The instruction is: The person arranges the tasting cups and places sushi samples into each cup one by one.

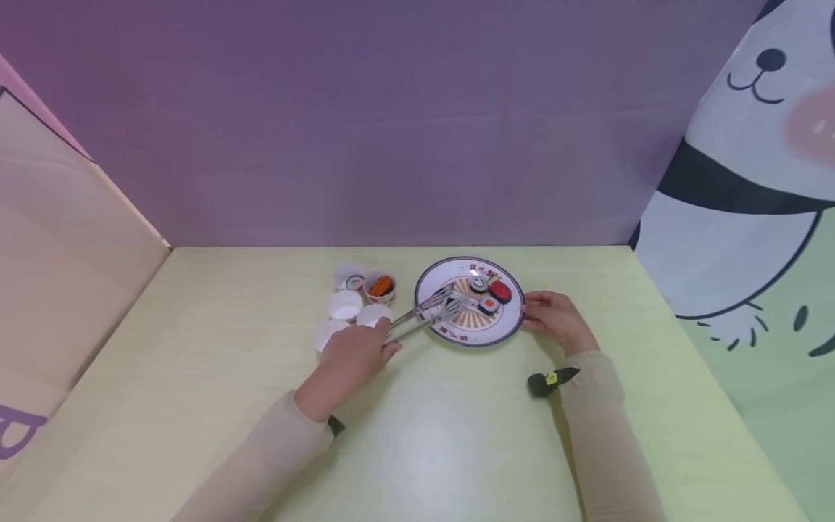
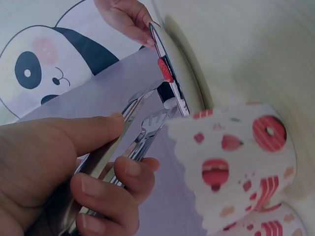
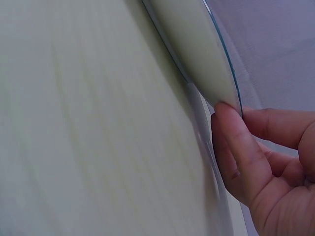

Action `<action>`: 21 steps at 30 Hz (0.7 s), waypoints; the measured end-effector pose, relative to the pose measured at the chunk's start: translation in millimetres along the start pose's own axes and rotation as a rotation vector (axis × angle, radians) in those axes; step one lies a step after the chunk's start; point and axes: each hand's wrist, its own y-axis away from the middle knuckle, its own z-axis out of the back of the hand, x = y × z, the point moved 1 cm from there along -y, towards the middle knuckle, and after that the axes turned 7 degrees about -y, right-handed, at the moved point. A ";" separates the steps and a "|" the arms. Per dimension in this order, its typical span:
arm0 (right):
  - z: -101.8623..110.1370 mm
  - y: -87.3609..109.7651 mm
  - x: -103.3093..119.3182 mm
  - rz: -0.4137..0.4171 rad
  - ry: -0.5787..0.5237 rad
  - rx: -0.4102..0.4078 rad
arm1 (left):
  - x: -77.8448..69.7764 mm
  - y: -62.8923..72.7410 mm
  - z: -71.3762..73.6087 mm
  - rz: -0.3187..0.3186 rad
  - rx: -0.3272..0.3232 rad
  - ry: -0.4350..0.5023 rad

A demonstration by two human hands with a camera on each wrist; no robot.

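Observation:
My left hand (image 1: pixel 355 359) grips a pair of metal tongs (image 2: pixel 130 132), thumb on one arm and curled fingers on the other. The tongs' fork-like ends are over the left part of a round white plate (image 1: pixel 471 336) with a blue rim, beside a black-and-white toy sushi piece (image 2: pixel 167 93). Farther right on the plate lie a red sushi piece (image 1: pixel 500 291), a roll with an orange centre (image 1: pixel 488 304) and another roll (image 1: pixel 478 283). At the plate's right edge, my right hand (image 1: pixel 554 317) pinches the rim between thumb and fingers (image 3: pixel 234 132).
Left of the plate stand several paper cups (image 1: pixel 345 304) with red printed sides, close under my left hand. One cup (image 1: pixel 380 297) holds an orange-topped sushi piece (image 1: pixel 381 286), another a roll (image 1: pixel 355 283). A purple backdrop (image 1: pixel 404 145) rises behind the table (image 1: pixel 417 435).

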 end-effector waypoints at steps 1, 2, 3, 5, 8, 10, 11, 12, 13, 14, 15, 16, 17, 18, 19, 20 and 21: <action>0.2 0.0 0.0 0.000 -0.001 -0.001 | 1.8 0.7 0.7 0.001 -0.004 -0.005; 0.3 0.1 0.1 -0.001 -0.001 0.000 | 3.6 1.5 1.1 0.002 -0.006 -0.014; 0.5 0.3 0.2 -0.002 -0.002 0.001 | 5.4 2.3 1.7 0.003 -0.008 -0.016; 1.3 0.1 0.2 -0.002 0.004 0.004 | 8.8 4.2 2.9 0.004 -0.015 -0.017; 2.1 0.2 0.7 -0.007 0.010 -0.002 | 14.3 7.2 4.7 0.013 -0.022 -0.014; 2.4 0.2 1.0 -0.012 0.014 -0.004 | 18.4 9.5 5.6 0.022 -0.028 -0.015; 2.5 0.4 1.2 -0.017 0.015 -0.005 | 20.5 10.7 6.2 0.028 -0.026 -0.014; 2.6 0.4 1.3 -0.021 0.011 -0.007 | 22.6 11.9 6.8 0.033 -0.023 -0.015; 2.3 0.5 1.4 -0.025 0.009 -0.007 | 24.7 13.1 7.3 0.039 -0.017 -0.013; 1.9 0.7 1.6 -0.028 0.006 -0.006 | 26.7 14.4 7.9 0.044 -0.011 -0.013; 1.7 0.8 1.7 -0.030 0.004 -0.007 | 28.6 15.8 8.8 0.048 -0.003 -0.014; 1.5 0.8 1.7 -0.030 0.004 -0.007 | 30.4 17.2 9.9 0.050 0.001 -0.012; 1.3 1.1 1.9 -0.031 0.006 -0.008 | 32.2 18.6 11.0 0.057 0.009 -0.008; 1.0 1.3 2.1 -0.032 0.005 -0.008 | 34.0 19.9 11.9 0.064 0.018 -0.006; 0.8 1.5 2.2 -0.029 0.004 -0.007 | 35.8 21.3 12.8 0.070 0.024 -0.004; 0.9 1.5 2.1 -0.026 0.003 -0.005 | 37.7 22.5 13.5 0.077 0.029 -0.005; 1.1 1.4 1.9 -0.024 0.003 -0.006 | 39.5 23.9 14.2 0.082 0.032 -0.005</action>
